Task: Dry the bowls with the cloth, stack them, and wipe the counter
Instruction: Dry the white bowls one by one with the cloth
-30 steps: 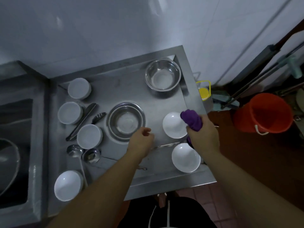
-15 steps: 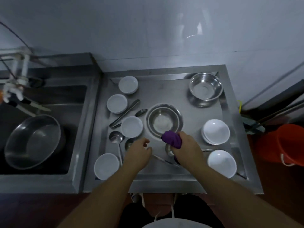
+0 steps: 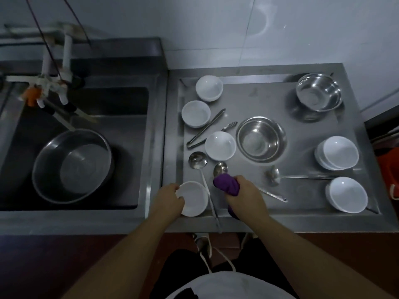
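Observation:
My left hand (image 3: 170,198) grips the left rim of a white bowl (image 3: 194,199) at the counter's front left. My right hand (image 3: 244,190) holds a bunched purple cloth (image 3: 226,184) just right of that bowl, above a ladle. Three more white bowls (image 3: 220,145) (image 3: 195,113) (image 3: 209,87) stand in a line along the left side of the steel counter (image 3: 265,98). At the right sit a stack of white bowls (image 3: 338,153) and another white bowl (image 3: 347,194) near the front edge.
Two steel bowls (image 3: 261,139) (image 3: 318,91) stand mid-counter and back right. Tongs (image 3: 206,128), a fork and three ladles (image 3: 197,160) (image 3: 220,169) (image 3: 274,175) lie among the bowls. A sink (image 3: 121,117) on the left holds a large steel basin (image 3: 72,166). An orange bucket shows at the right edge.
Both hands moved left across the counter, from the right-side bowls to the front left. My left hand has taken hold of the front-left bowl's rim. The camera swung left.

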Demonstrator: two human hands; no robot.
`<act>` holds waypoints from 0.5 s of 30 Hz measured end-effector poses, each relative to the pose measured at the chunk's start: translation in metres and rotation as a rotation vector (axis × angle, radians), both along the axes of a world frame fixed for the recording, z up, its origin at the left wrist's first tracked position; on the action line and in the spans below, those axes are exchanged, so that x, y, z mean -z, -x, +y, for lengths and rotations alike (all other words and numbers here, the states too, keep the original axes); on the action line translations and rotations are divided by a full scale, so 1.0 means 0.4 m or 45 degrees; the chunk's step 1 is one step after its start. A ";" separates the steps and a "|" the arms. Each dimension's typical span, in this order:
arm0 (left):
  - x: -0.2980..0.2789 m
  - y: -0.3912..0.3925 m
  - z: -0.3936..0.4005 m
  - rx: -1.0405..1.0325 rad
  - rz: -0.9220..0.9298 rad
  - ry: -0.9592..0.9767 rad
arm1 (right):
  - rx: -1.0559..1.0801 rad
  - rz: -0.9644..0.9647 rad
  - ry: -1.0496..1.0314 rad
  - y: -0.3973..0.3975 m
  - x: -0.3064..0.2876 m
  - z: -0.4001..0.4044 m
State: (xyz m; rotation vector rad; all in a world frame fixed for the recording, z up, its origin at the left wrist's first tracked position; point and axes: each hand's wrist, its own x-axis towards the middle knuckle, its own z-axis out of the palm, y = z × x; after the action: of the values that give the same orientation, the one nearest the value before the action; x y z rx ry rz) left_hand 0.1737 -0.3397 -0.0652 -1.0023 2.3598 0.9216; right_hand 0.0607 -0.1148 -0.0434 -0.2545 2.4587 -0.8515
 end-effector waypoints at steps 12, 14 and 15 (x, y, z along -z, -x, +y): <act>0.081 0.002 -0.002 -0.074 -0.074 -0.025 | 0.045 -0.056 -0.054 -0.081 0.037 -0.071; 0.093 0.012 -0.001 -0.096 -0.075 -0.006 | 0.069 -0.050 -0.067 -0.079 0.036 -0.067; 0.097 0.017 -0.004 -0.103 -0.077 0.002 | 0.078 -0.045 -0.074 -0.078 0.035 -0.064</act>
State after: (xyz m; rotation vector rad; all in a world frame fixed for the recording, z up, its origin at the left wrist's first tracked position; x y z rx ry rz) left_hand 0.1671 -0.3412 -0.1040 -1.1177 2.2851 0.9059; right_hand 0.0920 -0.1405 -0.0575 -0.1431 2.4652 -0.8016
